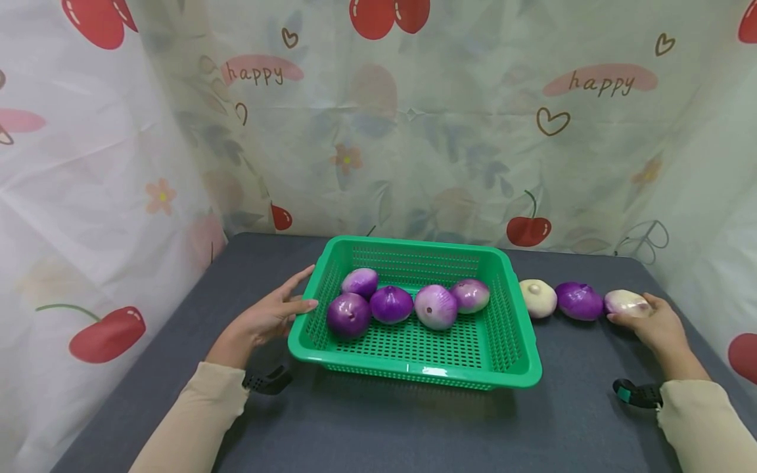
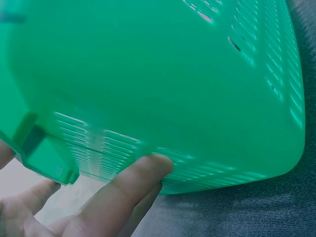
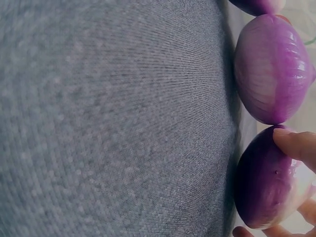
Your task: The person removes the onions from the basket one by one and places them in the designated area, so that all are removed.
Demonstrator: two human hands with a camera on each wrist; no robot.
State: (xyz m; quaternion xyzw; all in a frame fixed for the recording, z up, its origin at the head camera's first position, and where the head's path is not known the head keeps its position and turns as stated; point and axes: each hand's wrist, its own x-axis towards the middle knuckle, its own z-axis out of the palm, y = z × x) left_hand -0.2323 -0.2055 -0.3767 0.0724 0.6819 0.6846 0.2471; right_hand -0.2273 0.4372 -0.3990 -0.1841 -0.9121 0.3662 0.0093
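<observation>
A green plastic basket (image 1: 414,376) stands on the dark table, with several purple onions (image 1: 349,315) inside. At its left rim is my left hand (image 1: 269,318), the thumb over the rim and other fingers (image 2: 143,173) against the perforated outer wall. To the right of the basket, three onions lie in a row: a whitish one (image 1: 538,299), a purple one (image 1: 579,301) and a pale one with purple (image 1: 627,303). My right hand (image 1: 656,325) grips that last onion at its right end, thumb and fingers on opposite sides. It rests beside the purple onion.
Dark grey cloth covers the table (image 1: 414,433). A patterned curtain (image 1: 414,164) hangs behind it and on both sides. Black bands sit at the left wrist (image 1: 269,380) and the right wrist (image 1: 639,394).
</observation>
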